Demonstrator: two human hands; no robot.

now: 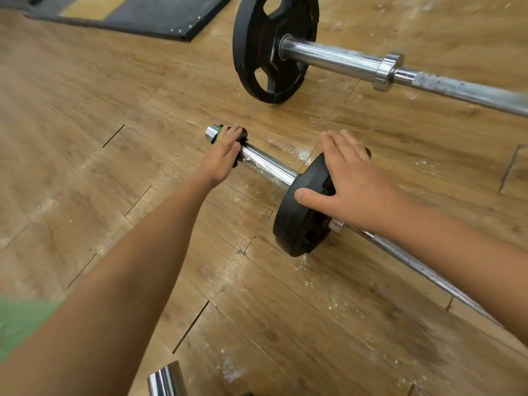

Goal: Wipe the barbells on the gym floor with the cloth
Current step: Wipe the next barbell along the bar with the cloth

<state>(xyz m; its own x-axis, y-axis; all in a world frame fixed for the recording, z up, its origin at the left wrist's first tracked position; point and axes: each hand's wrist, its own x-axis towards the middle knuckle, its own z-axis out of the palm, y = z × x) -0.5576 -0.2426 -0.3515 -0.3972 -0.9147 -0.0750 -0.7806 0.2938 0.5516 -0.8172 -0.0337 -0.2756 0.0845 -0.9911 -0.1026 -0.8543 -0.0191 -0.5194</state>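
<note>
one barbell sleeve (268, 167) mid-frame: our left hand (223, 155) clamps the cloth (243, 138) round it, right hand (351, 181) lies flat on the plate (294, 221); next we likely slide the cloth toward the plate.

Far ahead on my left lies a black mat (148, 15) with a tan strip, and white dust (288, 148) streaks the wooden floor (85, 138).

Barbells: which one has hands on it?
The nearer barbell: left hand grips the cloth on its sleeve, right hand rests on its plate. The farther barbell is untouched.
</note>
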